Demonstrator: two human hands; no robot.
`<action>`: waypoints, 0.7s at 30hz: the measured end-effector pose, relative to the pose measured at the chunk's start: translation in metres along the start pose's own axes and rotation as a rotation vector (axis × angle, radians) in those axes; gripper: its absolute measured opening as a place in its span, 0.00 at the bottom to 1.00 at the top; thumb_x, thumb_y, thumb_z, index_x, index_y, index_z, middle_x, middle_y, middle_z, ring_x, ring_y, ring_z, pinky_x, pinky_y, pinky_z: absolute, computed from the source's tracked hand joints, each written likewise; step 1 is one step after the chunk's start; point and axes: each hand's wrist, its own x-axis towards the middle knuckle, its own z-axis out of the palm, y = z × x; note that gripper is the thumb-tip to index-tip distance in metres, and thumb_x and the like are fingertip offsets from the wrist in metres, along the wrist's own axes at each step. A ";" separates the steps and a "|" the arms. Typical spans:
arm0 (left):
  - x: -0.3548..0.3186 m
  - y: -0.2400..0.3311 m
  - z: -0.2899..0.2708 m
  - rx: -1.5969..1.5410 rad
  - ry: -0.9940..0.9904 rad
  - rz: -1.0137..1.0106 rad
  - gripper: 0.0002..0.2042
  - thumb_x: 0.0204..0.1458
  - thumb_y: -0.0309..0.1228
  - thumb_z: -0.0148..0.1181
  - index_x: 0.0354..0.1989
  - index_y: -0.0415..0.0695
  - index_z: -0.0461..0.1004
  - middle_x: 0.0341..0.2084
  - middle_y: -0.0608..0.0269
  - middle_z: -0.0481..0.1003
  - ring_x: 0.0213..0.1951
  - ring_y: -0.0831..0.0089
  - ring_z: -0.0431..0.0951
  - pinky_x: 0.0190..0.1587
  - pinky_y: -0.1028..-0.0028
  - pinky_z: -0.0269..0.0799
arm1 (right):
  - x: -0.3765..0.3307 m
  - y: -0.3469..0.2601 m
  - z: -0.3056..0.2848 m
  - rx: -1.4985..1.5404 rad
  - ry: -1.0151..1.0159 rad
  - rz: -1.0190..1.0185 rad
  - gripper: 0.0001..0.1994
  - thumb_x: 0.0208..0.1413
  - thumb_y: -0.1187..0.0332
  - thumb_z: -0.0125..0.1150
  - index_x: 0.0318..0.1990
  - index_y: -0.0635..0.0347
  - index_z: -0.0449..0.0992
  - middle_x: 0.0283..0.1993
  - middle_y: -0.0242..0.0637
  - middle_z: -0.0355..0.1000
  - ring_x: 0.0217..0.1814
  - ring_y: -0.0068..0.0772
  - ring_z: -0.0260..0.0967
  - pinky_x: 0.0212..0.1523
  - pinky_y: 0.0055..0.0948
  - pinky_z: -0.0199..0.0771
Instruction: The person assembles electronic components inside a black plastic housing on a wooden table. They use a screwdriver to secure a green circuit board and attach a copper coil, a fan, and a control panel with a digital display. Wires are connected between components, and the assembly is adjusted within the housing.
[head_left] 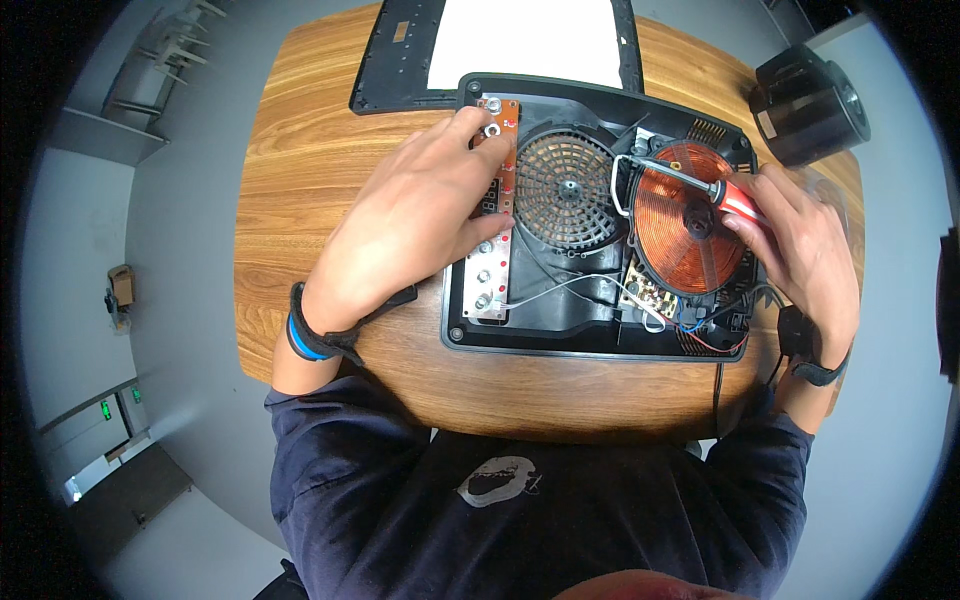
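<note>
An opened induction cooker base (570,345) lies before me, its parts exposed. Along its left side runs a narrow control board (487,290) with buttons and a small display. My left hand (425,190) is closed over this board, thumb and fingertips on its face, covering the middle. In my right hand (800,215) is a screwdriver (735,200) with a red and white handle, its shaft pointing left above the round copper coil (675,240). The screwdriver's tip is near a white looped wire (615,190), beside the round fan grille (567,190).
Behind the base lies a black-framed panel (400,60) with a white surface. A black cylindrical container (810,105) stands at the far right of the wooden table (310,150). A dark cable (718,390) runs over the front edge. Thin wires cross the base.
</note>
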 end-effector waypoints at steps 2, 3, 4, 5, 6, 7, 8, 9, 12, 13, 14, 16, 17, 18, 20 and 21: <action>0.000 0.000 0.000 -0.002 0.004 0.000 0.33 0.52 0.33 0.76 0.67 0.38 0.72 0.65 0.46 0.70 0.64 0.44 0.74 0.66 0.56 0.72 | 0.000 0.000 0.000 0.000 -0.001 0.001 0.14 0.66 0.58 0.66 0.47 0.59 0.77 0.39 0.44 0.74 0.38 0.54 0.77 0.35 0.46 0.76; 0.001 0.000 0.000 -0.005 -0.004 -0.005 0.33 0.52 0.33 0.76 0.67 0.38 0.72 0.65 0.46 0.70 0.63 0.44 0.74 0.66 0.56 0.72 | 0.001 -0.001 0.000 0.003 0.005 0.000 0.14 0.66 0.58 0.66 0.47 0.59 0.77 0.39 0.44 0.74 0.38 0.54 0.77 0.35 0.46 0.76; 0.001 0.000 0.000 -0.008 -0.011 -0.009 0.33 0.52 0.33 0.76 0.67 0.38 0.72 0.64 0.46 0.70 0.63 0.44 0.74 0.66 0.56 0.72 | 0.001 -0.002 0.000 0.006 0.011 -0.002 0.14 0.66 0.58 0.66 0.47 0.59 0.77 0.39 0.44 0.74 0.38 0.53 0.77 0.35 0.46 0.76; 0.001 0.000 -0.001 -0.010 -0.012 -0.008 0.33 0.52 0.33 0.76 0.67 0.38 0.72 0.64 0.46 0.70 0.63 0.44 0.74 0.66 0.56 0.72 | 0.002 -0.001 0.000 0.007 0.009 -0.005 0.14 0.67 0.58 0.66 0.47 0.59 0.77 0.39 0.44 0.73 0.38 0.53 0.77 0.35 0.46 0.76; 0.001 0.000 -0.001 -0.011 -0.013 -0.006 0.33 0.52 0.33 0.76 0.67 0.38 0.72 0.64 0.46 0.70 0.63 0.44 0.74 0.66 0.56 0.72 | 0.002 -0.001 0.001 0.008 0.007 -0.009 0.14 0.67 0.58 0.66 0.47 0.59 0.77 0.39 0.44 0.73 0.38 0.53 0.77 0.35 0.46 0.76; 0.001 0.000 -0.002 -0.013 -0.014 -0.005 0.33 0.52 0.33 0.76 0.67 0.38 0.72 0.64 0.46 0.70 0.63 0.44 0.74 0.66 0.56 0.72 | 0.002 0.000 0.001 0.008 0.005 -0.013 0.14 0.67 0.58 0.66 0.47 0.59 0.77 0.39 0.44 0.73 0.38 0.53 0.77 0.34 0.46 0.76; 0.001 -0.001 -0.001 -0.009 -0.008 -0.003 0.33 0.52 0.33 0.76 0.67 0.38 0.72 0.64 0.46 0.70 0.63 0.44 0.74 0.66 0.56 0.72 | 0.002 -0.001 0.000 0.008 0.004 -0.012 0.13 0.67 0.58 0.66 0.47 0.59 0.77 0.39 0.44 0.73 0.38 0.53 0.77 0.34 0.46 0.76; 0.001 -0.001 -0.001 -0.005 -0.002 -0.001 0.33 0.52 0.33 0.76 0.67 0.38 0.72 0.64 0.46 0.70 0.63 0.44 0.74 0.66 0.56 0.72 | 0.002 -0.002 0.000 0.008 0.003 -0.010 0.13 0.67 0.58 0.66 0.46 0.59 0.76 0.39 0.44 0.73 0.38 0.53 0.77 0.34 0.46 0.76; 0.000 -0.001 0.001 0.007 0.015 0.010 0.33 0.52 0.34 0.76 0.67 0.38 0.73 0.64 0.46 0.71 0.63 0.44 0.74 0.66 0.56 0.72 | 0.003 -0.003 0.000 0.010 0.006 -0.012 0.13 0.67 0.58 0.66 0.46 0.59 0.76 0.39 0.44 0.73 0.38 0.53 0.77 0.34 0.46 0.76; -0.001 -0.002 0.001 0.012 0.020 0.014 0.33 0.52 0.34 0.76 0.66 0.38 0.73 0.64 0.47 0.71 0.63 0.44 0.74 0.66 0.56 0.72 | 0.003 -0.003 0.000 0.011 0.008 -0.013 0.13 0.67 0.58 0.66 0.46 0.59 0.76 0.39 0.44 0.73 0.38 0.54 0.77 0.34 0.46 0.76; 0.000 -0.001 0.000 0.011 0.010 0.011 0.33 0.52 0.34 0.76 0.67 0.39 0.73 0.64 0.47 0.71 0.63 0.44 0.74 0.66 0.56 0.72 | 0.003 -0.003 0.001 0.011 0.006 -0.015 0.13 0.67 0.58 0.66 0.46 0.59 0.76 0.39 0.44 0.73 0.38 0.54 0.77 0.34 0.46 0.76; 0.001 0.000 -0.001 0.010 -0.012 0.003 0.33 0.52 0.35 0.76 0.67 0.39 0.73 0.64 0.48 0.71 0.63 0.45 0.74 0.66 0.57 0.72 | 0.004 -0.003 0.001 0.012 0.001 -0.018 0.13 0.67 0.58 0.66 0.45 0.59 0.76 0.39 0.44 0.73 0.38 0.54 0.76 0.34 0.46 0.76; 0.001 0.000 -0.002 0.013 -0.014 -0.001 0.33 0.52 0.35 0.76 0.67 0.40 0.73 0.65 0.48 0.71 0.64 0.45 0.74 0.66 0.56 0.72 | 0.004 -0.004 0.001 0.016 0.000 -0.018 0.13 0.67 0.58 0.66 0.45 0.59 0.76 0.39 0.44 0.73 0.38 0.54 0.76 0.34 0.46 0.76; 0.000 0.000 -0.002 0.016 -0.016 -0.005 0.33 0.52 0.35 0.76 0.67 0.40 0.73 0.65 0.48 0.71 0.64 0.45 0.74 0.67 0.56 0.72 | 0.004 -0.004 0.000 0.021 -0.001 -0.017 0.13 0.67 0.58 0.66 0.45 0.60 0.76 0.39 0.44 0.72 0.38 0.54 0.76 0.34 0.46 0.75; 0.000 -0.001 -0.001 0.030 -0.013 -0.001 0.33 0.52 0.36 0.76 0.67 0.41 0.73 0.66 0.48 0.71 0.65 0.45 0.74 0.67 0.56 0.71 | 0.005 -0.005 0.000 0.017 -0.005 -0.018 0.14 0.67 0.58 0.66 0.44 0.60 0.75 0.38 0.44 0.72 0.38 0.54 0.76 0.34 0.46 0.75; -0.001 -0.001 -0.001 0.042 -0.007 0.006 0.33 0.53 0.36 0.76 0.68 0.41 0.73 0.66 0.47 0.71 0.65 0.45 0.73 0.68 0.55 0.70 | 0.005 -0.006 -0.001 0.009 -0.008 -0.019 0.14 0.67 0.58 0.66 0.44 0.60 0.75 0.38 0.44 0.72 0.38 0.54 0.76 0.34 0.46 0.75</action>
